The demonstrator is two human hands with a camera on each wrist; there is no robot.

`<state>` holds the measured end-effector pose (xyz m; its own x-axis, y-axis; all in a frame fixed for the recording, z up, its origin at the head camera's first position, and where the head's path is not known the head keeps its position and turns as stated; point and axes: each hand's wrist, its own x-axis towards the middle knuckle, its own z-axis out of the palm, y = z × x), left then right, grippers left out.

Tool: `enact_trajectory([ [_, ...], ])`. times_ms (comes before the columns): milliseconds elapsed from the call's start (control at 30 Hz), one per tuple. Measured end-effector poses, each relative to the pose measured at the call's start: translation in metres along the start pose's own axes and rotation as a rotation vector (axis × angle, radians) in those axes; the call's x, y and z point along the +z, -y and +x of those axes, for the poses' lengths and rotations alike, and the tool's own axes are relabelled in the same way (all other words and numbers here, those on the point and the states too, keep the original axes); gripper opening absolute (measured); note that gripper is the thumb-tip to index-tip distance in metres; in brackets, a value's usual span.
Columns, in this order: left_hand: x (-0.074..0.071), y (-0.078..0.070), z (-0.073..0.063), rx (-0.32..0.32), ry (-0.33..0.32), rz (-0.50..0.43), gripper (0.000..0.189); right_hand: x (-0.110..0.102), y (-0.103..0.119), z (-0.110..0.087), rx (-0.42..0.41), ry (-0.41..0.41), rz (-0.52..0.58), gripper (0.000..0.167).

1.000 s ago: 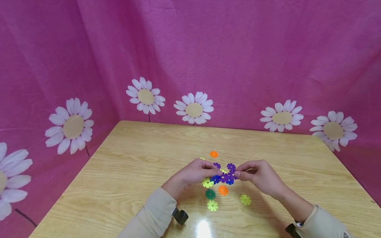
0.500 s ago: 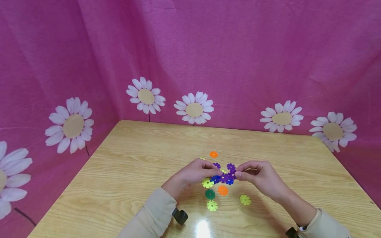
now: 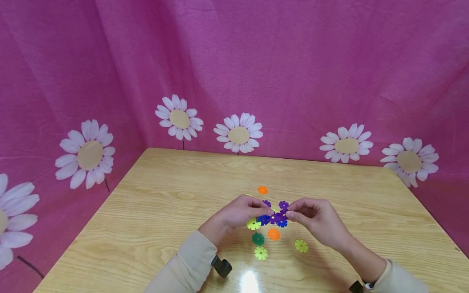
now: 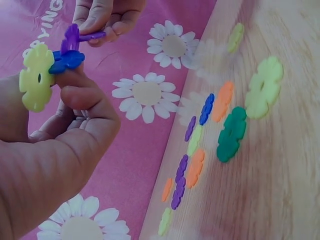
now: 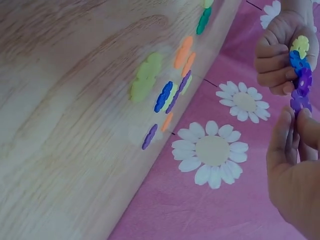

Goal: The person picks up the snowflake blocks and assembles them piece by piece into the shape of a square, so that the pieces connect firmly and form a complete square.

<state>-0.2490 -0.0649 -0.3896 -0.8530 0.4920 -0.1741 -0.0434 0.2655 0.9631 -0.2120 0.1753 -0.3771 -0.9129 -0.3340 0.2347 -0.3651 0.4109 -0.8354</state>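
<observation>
Above the table, both hands share a short chain of notched plastic discs joined edge to edge. In the right wrist view it runs from a yellow disc through a blue disc and a purple disc to a second purple disc at the end. My left hand pinches the chain at the blue disc, which its fingers partly hide. On the other side, the thumb and fingertips of my right hand pinch the end purple disc. The left wrist view shows the purple discs meeting at an angle.
Loose discs lie on the wooden table below and around the hands. Among them are a green disc, an orange disc, a yellow disc and a farther orange disc. A pink curtain with printed daisies stands behind.
The right hand and the chain have shifted slightly to the left. Both hands keep their pinch, and the loose discs lie as before.
</observation>
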Motion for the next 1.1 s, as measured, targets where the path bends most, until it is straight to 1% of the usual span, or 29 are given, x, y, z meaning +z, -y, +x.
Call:
enact_trajectory([
  [133, -0.0006, 0.001, 0.0012, 0.006, -0.002, -0.02, 0.022, 0.0044, 0.0025, -0.0013, -0.038, -0.047, -0.047, 0.006],
  [233, 0.0001, 0.0013, 0.0022, 0.016, 0.002, -0.039, 0.022, 0.0064, 0.0025, -0.0023, -0.086, -0.087, -0.07, 0.003],
  [400, 0.0024, 0.0007, 0.0026, 0.032, 0.007, -0.092, 0.022, 0.0079, 0.001, -0.0028, -0.144, -0.14, -0.084, 0.005],
  [633, 0.005, 0.0006, 0.0027, 0.005, -0.022, -0.136, 0.021, 0.0082, 0.0001, -0.0023, -0.173, -0.157, -0.112, 0.004],
  [900, 0.0066, -0.0012, 0.0025, -0.007, -0.042, -0.145, 0.022, 0.01, -0.0035, -0.0028, -0.2, -0.193, -0.137, 0.009],
  [1000, 0.0064, -0.0012, 0.0021, -0.001, -0.038, -0.14, 0.022, 0.0109, -0.0046, -0.0028, -0.247, -0.201, -0.148, 0.011],
  [1100, 0.0064, -0.001, 0.0018, 0.013, -0.031, -0.137, 0.023, 0.0108, -0.0047, -0.0025, -0.315, -0.201, -0.16, 0.012],
])
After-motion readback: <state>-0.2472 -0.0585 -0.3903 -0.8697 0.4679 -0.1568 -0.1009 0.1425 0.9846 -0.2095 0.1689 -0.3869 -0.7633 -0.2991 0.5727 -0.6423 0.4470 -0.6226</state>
